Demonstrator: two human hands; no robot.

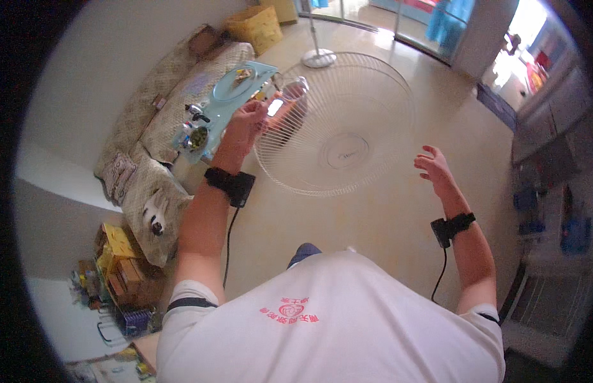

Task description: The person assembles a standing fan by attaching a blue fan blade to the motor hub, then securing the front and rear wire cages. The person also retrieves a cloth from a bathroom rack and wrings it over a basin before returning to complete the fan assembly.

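A round white wire fan grille (pixel 379 96) with a disc at its centre hangs in front of me, above the floor. My left hand (pixel 248 121) is closed on its left rim, the fingers pinched together. My right hand (pixel 435 171) is off to the grille's lower right, apart from it, with its fingers spread and holding nothing. Each wrist bears a black strap with a small box and a cable. Beyond the grille, a pole rises from a round white base (pixel 319 59) on the floor.
Left of the grille stands a light blue table (pixel 223 89) with dishes on it. A sofa with a quilted beige cover (pixel 153 89) runs along the left wall. Yellow boxes (pixel 121 246) sit at lower left, another yellow container (pixel 255 29) at the back. Glass sliding doors (pixel 424 35) close the far side.
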